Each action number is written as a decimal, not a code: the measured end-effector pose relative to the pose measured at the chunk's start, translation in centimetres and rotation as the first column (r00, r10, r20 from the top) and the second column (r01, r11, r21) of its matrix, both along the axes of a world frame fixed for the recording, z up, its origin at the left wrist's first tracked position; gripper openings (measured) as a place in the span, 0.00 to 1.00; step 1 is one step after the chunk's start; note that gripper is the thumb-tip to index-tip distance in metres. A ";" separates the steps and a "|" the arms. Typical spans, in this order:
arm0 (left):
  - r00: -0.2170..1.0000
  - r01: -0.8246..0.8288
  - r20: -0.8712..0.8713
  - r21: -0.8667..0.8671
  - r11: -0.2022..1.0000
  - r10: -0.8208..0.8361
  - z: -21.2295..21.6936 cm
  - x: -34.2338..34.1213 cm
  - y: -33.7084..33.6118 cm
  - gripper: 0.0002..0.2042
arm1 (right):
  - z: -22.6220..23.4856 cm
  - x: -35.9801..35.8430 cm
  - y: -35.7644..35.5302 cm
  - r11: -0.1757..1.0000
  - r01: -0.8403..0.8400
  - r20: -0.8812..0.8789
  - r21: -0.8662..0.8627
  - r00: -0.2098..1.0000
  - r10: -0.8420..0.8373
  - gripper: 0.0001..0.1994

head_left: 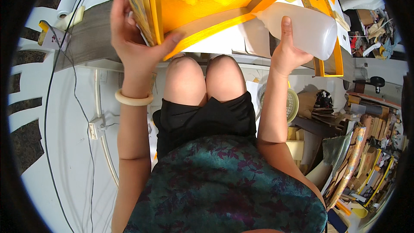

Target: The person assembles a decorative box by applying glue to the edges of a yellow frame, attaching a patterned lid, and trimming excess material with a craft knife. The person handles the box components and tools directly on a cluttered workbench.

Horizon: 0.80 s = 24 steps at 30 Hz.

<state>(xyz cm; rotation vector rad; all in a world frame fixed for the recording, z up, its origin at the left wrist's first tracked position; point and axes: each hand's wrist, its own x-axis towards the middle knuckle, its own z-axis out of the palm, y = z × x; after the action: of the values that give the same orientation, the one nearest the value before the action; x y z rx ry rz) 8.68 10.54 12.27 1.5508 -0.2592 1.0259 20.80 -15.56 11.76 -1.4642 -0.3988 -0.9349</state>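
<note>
Seated person, knees under the edge of the desk (92, 45). Left hand (131, 39) closed on the near left corner of a large orange-yellow frame (202, 11): fingers wrapped up the outer patterned edge, thumb pressed across the lower rail. The frame is tilted up off the desk, its face toward the person; its long axis runs from this grip away to the right and upward across the view, and the far end reaches past the right hand. Right hand (286, 51) closed round the body of a translucent white plastic bottle (304, 30), thumb up along its side. The bottle lies nearly horizontal, neck end to the left, and that end meets the frame's lower rail roughly mid-length; I cannot tell whether it touches the rail. So the spot on the rail sits between the two grips, nearer the right hand, with the left hand well apart at the corner and serving as the support. A pale bangle (133, 99) sits on the left wrist. Below right, a heap of wood strips and moulding offcuts (366, 155) on the floor; at left, a black cable (49, 86) trailing down from the desk.
</note>
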 end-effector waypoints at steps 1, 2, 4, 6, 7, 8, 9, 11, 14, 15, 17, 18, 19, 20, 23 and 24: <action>0.999 -0.008 -0.031 0.046 0.999 0.009 1.3 -0.1 0.4 0.44 | 0.2 -0.2 0.1 0.999 -0.033 -0.020 0.019 0.999 0.033 0.23; 0.998 -0.015 -0.057 0.095 0.995 0.020 2.7 -0.3 1.1 0.39 | 0.6 -0.6 0.3 0.997 -0.067 -0.044 0.032 0.997 0.068 0.23; 0.994 -0.034 -0.099 0.147 0.989 0.049 6.0 -0.7 1.6 0.38 | 1.2 -1.5 1.2 0.987 -0.149 -0.094 0.067 0.983 0.155 0.22; 0.988 0.006 -0.151 0.140 0.990 0.016 9.9 -0.6 1.0 0.45 | 1.4 -2.3 2.1 0.974 -0.218 -0.111 0.065 0.968 0.225 0.20; 0.982 0.044 -0.190 0.130 0.991 -0.018 12.3 -0.8 0.8 0.47 | 1.6 -2.9 2.6 0.965 -0.253 -0.125 0.063 0.958 0.259 0.20; 0.962 0.127 -0.254 0.102 0.987 -0.097 14.7 -1.5 0.6 0.46 | 1.7 -3.5 3.1 0.951 -0.291 -0.121 0.103 0.946 0.302 0.18; 0.969 0.065 -0.247 0.209 0.976 -0.011 15.2 -1.7 -0.2 0.45 | 1.8 -4.2 3.8 0.940 -0.321 -0.143 0.111 0.931 0.335 0.18; 0.968 -0.060 -0.200 0.408 0.911 0.153 16.2 -1.9 -2.0 0.43 | 2.2 -5.2 5.0 0.919 -0.372 -0.184 0.127 0.902 0.391 0.17; 0.891 -0.057 -0.358 0.524 0.850 0.280 18.9 -2.2 -3.0 0.41 | 2.3 -6.2 6.4 0.891 -0.425 -0.193 0.158 0.872 0.450 0.17; 0.867 -0.039 -0.397 0.550 0.834 0.302 19.4 -2.1 -3.2 0.40 | 2.1 -6.3 6.7 0.886 -0.440 -0.183 0.144 0.868 0.461 0.17; 0.832 0.100 -0.507 0.540 0.836 0.228 20.2 -0.7 -2.5 0.40 | 1.7 -6.6 6.8 0.860 -0.458 -0.216 0.224 0.838 0.502 0.17; 0.805 0.162 -0.559 0.530 0.832 0.199 20.8 -0.2 -2.1 0.40 | 1.5 -6.8 7.0 0.842 -0.471 -0.229 0.265 0.817 0.529 0.17; 0.775 0.227 -0.610 0.515 0.826 0.167 21.5 0.4 -1.8 0.40 | 1.2 -7.0 7.1 0.838 -0.473 -0.236 0.271 0.812 0.534 0.17; 0.734 0.262 -0.657 0.507 0.821 0.171 22.9 0.0 -1.5 0.40 | 1.5 -7.5 7.6 0.814 -0.505 -0.236 0.286 0.786 0.571 0.17; 0.624 0.351 -0.752 0.514 0.783 0.214 25.4 -0.1 -2.5 0.43 | 0.9 -7.7 7.5 0.808 -0.518 -0.273 0.281 0.764 0.585 0.18; 0.605 0.345 -0.758 0.525 0.778 0.243 25.7 -0.5 -2.7 0.45 | 0.9 -8.0 7.7 0.793 -0.539 -0.282 0.283 0.744 0.606 0.18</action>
<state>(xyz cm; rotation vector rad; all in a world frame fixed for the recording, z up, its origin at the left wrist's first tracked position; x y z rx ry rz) 8.17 7.79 38.00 2.4617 0.0064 0.0432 12.81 -7.87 12.67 -1.1942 -0.4425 -0.1821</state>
